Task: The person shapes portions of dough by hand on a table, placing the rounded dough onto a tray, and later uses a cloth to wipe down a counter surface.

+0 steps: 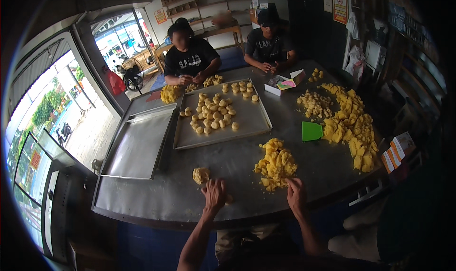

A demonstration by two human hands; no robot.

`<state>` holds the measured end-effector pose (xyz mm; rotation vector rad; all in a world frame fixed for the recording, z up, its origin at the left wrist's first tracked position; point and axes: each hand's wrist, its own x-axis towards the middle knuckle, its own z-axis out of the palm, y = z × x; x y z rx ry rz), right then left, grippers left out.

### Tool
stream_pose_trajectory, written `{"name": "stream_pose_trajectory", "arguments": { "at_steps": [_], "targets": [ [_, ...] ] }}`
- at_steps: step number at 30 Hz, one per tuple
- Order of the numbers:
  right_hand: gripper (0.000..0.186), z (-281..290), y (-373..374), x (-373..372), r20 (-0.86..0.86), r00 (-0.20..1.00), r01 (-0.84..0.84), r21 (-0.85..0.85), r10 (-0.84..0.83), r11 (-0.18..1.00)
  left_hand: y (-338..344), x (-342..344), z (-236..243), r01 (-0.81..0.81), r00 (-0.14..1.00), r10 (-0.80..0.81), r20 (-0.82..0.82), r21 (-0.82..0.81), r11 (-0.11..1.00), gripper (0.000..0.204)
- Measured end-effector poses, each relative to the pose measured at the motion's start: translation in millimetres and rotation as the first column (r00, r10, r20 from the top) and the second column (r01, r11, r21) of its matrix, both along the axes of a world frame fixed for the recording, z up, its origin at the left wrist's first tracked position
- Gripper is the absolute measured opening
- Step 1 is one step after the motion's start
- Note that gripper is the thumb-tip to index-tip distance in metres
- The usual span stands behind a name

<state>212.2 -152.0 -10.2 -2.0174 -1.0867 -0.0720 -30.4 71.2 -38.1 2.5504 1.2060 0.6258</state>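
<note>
My left hand (214, 193) lies on the metal table with its fingers stretched forward, just behind a rough ball of pale dough (201, 176). Beside its palm, a small flattened piece of dough (229, 198) shows in part. At the near right edge of a crumbly heap of yellow dough (276, 164), my right hand (296, 193) has its fingers bent and pinched together. Whatever sits between those fingertips is mostly hidden. Beyond both hands, a shallow metal tray (247, 123) carries many small round dough balls (213, 113).
An unfilled metal tray (137, 145) stands left. On the right are a green scraper (312, 131), a long yellow dough mass (349, 123), small dough pieces (314, 104) and an open box (285, 83). Two people sit across the table (156, 197); one handles dough.
</note>
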Motion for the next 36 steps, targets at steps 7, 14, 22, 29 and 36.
{"name": "stream_pose_trajectory", "arguments": {
  "at_steps": [7, 14, 22, 29, 36],
  "targets": [
    [0.031, -9, 3, 2, 0.034, 0.998, -0.055, 0.108, 0.052, 0.993, -47, -36, 54, 0.249, 0.935, -0.266, -0.235, -0.1, 0.963, 0.033],
    [0.036, -14, -2, 12, 0.033, 0.992, -0.12, 0.076, 0.118, 0.99, -24, 0, 133, -0.078, 0.743, 0.158, 0.65, -0.151, 0.985, 0.028],
    [0.043, 17, 6, 4, 0.018, 0.948, -0.319, 0.056, 0.318, 0.946, -43, -109, 51, -0.445, 0.766, 0.496, 0.409, -0.22, 0.868, 0.013],
    [0.028, 21, 24, 15, 0.059, 0.983, -0.177, 0.077, 0.173, 0.981, -50, -111, 37, -0.616, 0.694, 0.6, 0.397, -0.104, 0.781, 0.006],
    [0.031, 31, 28, 57, -0.098, 0.973, -0.215, -0.081, 0.207, 0.973, -50, -111, 38, -0.621, 0.672, 0.618, 0.408, -0.144, 0.77, 0.008]
  ]
}}
